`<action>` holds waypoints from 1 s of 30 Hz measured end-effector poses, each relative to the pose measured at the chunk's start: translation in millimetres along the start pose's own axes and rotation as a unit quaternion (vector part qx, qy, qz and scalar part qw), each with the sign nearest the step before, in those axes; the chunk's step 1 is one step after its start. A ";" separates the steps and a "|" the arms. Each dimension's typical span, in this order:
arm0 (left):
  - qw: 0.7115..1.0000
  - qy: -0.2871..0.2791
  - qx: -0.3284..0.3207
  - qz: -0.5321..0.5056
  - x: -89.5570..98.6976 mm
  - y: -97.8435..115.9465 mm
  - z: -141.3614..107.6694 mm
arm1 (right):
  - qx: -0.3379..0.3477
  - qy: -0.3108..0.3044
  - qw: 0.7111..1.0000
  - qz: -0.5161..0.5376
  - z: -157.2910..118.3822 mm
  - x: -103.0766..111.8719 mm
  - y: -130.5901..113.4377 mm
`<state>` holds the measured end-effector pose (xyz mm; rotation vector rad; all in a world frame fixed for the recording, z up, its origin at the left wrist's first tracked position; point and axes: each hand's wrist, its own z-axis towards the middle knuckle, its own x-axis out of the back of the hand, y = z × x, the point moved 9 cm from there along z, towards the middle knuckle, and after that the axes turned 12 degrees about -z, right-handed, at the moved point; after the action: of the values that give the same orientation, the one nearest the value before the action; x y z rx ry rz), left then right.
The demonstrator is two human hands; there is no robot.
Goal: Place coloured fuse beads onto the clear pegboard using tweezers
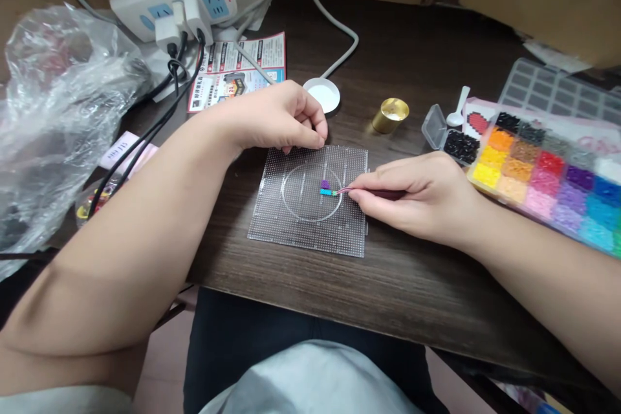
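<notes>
A clear square pegboard [272, 220] with a ring marked on it lies on the dark wooden table. Purple fuse beads [325, 184] sit near the board's middle, above a short row of blue ones. My right hand [417, 197] grips dark pink tweezers [383, 193] from the right. Their tips reach a pale green bead [334, 193] at the right end of the blue row. My left hand [291, 118] is over the board's far edge, thumb and fingers pressed together; whatever they may pinch is too small to see.
On the right stands a sorting box [514, 187] of coloured beads, beside a small box of black beads [460, 145] and a white scoop [458, 107]. A gold cup [391, 115] and white lid [323, 96] are behind the board. A power strip [174, 3], cables and plastic wrap [58, 103] fill the left.
</notes>
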<state>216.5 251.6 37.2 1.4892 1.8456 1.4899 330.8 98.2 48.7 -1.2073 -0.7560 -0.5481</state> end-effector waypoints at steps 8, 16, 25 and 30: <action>1.000 -0.004 -0.013 0.008 1.1 -0.4 1.5 | 0.020 0.003 1.000 -0.020 0.5 0.8 -4.3; 1.000 -0.007 -0.026 -0.003 0.7 -1.7 3.5 | 0.054 0.019 0.998 -0.037 -0.1 4.4 -9.6; 1.000 0.013 -0.012 -0.006 1.2 -1.5 2.6 | 0.090 0.030 0.994 -0.060 -0.9 6.8 -15.4; 1.000 0.017 -0.009 0.003 1.4 -2.0 1.4 | 0.099 0.036 0.992 -0.073 -1.2 7.9 -17.7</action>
<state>216.1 253.6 35.4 1.4723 1.8436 1.5390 323.2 92.3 65.5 -0.9484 -0.8207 -0.6180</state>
